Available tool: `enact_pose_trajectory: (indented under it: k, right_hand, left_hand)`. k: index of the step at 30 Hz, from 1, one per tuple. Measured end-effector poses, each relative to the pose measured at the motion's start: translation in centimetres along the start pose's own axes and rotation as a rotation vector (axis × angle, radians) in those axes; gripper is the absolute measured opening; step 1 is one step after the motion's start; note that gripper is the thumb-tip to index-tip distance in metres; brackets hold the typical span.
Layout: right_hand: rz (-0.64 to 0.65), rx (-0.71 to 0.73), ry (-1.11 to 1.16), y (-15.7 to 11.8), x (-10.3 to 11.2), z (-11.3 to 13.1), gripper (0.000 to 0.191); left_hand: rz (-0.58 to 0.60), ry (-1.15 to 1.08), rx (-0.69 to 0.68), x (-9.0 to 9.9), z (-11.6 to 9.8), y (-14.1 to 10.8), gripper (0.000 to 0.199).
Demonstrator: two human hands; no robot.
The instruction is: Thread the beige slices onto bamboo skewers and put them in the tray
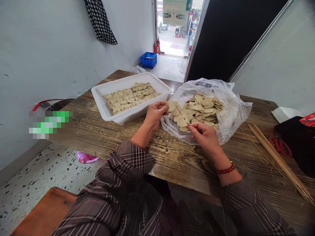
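Note:
My left hand [157, 113] pinches the edge of a thin, flat beige slice [172, 106] at the far end of a thin wooden skewer [178, 109]. More beige slices are threaded along this skewer. My right hand [203, 134] closes thumb and fingers on the skewer's near end. Both hands are above the near side of a clear plastic bag [228, 108], which lies open around a heap of loose beige slices [205, 106]. To the left, a white tray [99, 96] holds rows of skewered slices [130, 98].
Bare wooden skewers [278, 157] lie in a bundle on the dark wooden table [172, 160], beside red-handled scissors [280, 146] and a black box [292, 137]. An orange-brown stool [44, 213] stands at the lower left. Near the doorway sits a blue crate [149, 60]; a person [190, 29] is outside.

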State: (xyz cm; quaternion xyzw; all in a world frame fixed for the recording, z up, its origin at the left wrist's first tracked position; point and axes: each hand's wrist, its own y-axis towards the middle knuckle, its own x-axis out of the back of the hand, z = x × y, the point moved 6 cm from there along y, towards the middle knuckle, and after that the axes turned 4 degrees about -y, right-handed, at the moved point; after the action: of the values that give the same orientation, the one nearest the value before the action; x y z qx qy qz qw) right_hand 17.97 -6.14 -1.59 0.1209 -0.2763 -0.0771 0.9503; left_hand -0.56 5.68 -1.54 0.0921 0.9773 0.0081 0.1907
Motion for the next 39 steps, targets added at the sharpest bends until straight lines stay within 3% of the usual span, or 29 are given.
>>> enact_pose_trajectory:
  k: [7,23,32,39]
  right_hand:
    - [0.054,0.042,-0.103,-0.1,-0.5,0.1,0.028]
    - [0.041,0.069,-0.153,0.0,-0.4,0.3,0.028]
    - [0.039,0.063,-0.130,-0.1,-0.4,0.4,0.027]
    - [0.035,0.071,-0.168,0.0,-0.5,0.4,0.028]
  left_hand:
    - [-0.062,0.043,-0.099,0.3,-1.0,-0.1,0.018]
    - [0.000,0.147,-0.201,-0.5,-1.6,-0.4,0.011]
    - [-0.059,0.108,-0.143,-0.1,-1.7,-0.5,0.012]
    - [0.017,0.168,-0.209,-0.5,-1.3,-0.2,0.012]
